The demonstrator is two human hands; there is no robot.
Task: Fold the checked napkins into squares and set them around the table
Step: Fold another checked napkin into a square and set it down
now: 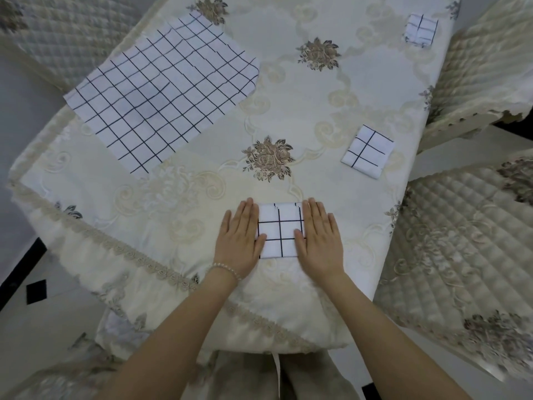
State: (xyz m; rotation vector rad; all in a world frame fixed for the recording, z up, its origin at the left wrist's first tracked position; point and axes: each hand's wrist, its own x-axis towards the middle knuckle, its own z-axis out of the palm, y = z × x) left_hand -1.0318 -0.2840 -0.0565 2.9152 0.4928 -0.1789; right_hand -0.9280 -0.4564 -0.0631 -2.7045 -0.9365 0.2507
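The left hand (240, 239) and the right hand (317, 236) lie flat, palms down, fingers straight and held together, one on each side edge of a folded checked napkin (279, 232) near the table's front edge; nothing is gripped, the fingers only press on the cloth. The folded square shows between the two thumbs, its top edge level with the fingertips. A bead bracelet (227, 268) circles the left wrist. Beyond the right fingertips and to their right lies a second folded napkin (367, 151); a third folded napkin (420, 30) sits well beyond it (near the far right corner). Beyond the left fingertips and to their left, a stack of unfolded checked napkins (161, 96) lies spread on the floral tablecloth (288, 82). Quilted chair covers (473, 241) flank the table.
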